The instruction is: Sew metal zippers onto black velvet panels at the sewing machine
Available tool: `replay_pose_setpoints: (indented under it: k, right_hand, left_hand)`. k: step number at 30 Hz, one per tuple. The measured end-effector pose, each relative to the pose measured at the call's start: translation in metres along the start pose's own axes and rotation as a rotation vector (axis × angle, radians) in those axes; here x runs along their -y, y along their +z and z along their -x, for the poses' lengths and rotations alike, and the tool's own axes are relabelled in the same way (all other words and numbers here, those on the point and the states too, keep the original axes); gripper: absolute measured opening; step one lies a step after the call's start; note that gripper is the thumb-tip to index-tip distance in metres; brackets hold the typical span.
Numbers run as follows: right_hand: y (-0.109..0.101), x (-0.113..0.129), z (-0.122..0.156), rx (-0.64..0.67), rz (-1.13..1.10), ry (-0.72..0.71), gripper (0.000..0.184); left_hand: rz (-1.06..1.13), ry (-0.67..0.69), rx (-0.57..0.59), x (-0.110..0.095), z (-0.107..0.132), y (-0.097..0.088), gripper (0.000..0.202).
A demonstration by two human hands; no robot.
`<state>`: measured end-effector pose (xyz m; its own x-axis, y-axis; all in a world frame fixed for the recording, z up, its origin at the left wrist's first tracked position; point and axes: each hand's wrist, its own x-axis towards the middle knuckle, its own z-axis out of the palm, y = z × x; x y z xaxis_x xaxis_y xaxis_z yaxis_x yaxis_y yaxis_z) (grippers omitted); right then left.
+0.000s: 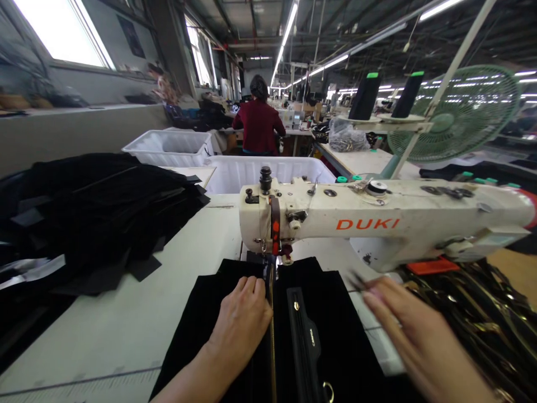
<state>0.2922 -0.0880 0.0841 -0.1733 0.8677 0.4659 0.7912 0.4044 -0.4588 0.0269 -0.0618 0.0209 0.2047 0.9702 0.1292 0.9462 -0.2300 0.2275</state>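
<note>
My left hand (243,313) rests on a black fabric piece (335,324), fingers curled closed against it beside a gold-toothed zipper (273,347). The zipper runs lengthwise up to the presser foot area of a white sewing machine (319,204), where the needle is hard to make out. On the fabric's right half lies a black strip with gold metal fittings (304,341). Off the fabric's right edge, my right hand (398,313) is smeared by motion. From its closed fingers a small dark pointed tool (356,281) sticks out, too blurred to name exactly.
Black cut pieces (96,207) are heaped on the left of the table. Zippers with gold teeth (482,324) pile up at right, near an orange object (433,266). White bins (268,168) stand behind the machine, and a person in dark red (259,126) sits beyond. A green fan (457,112) is at right.
</note>
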Motion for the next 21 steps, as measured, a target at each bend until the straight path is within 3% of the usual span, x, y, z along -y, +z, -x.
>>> replay_pose_setpoints:
  k: [2, 5, 7, 11, 16, 21]
  right_hand:
    - [0.047, 0.023, 0.0, 0.145, -0.097, -0.026, 0.034]
    - [0.087, 0.031, -0.008, 0.329, -0.234, -0.005, 0.029]
    - [0.098, 0.031, -0.011, 0.331, -0.193, 0.012, 0.029]
    - [0.117, 0.038, -0.009, 0.31, 0.102, 0.03, 0.037]
    - [0.137, 0.048, -0.004, 0.259, 0.389, -0.079, 0.018]
    - [0.141, 0.052, -0.006, 0.23, 0.516, -0.131, 0.016]
  left_hand:
    - [0.013, -0.037, -0.021, 0.002, 0.0, 0.002, 0.013]
    - [0.05, -0.061, -0.033, 0.005, 0.0, 0.004, 0.009]
    - [0.08, -0.059, -0.033, 0.006, -0.001, 0.003, 0.009]
    - [0.141, -0.087, -0.029, 0.013, -0.006, 0.003, 0.012]
    - [0.21, -0.143, -0.024, 0.022, -0.008, 0.006, 0.012]
    - [0.239, -0.162, -0.032, 0.022, -0.006, 0.008, 0.012]
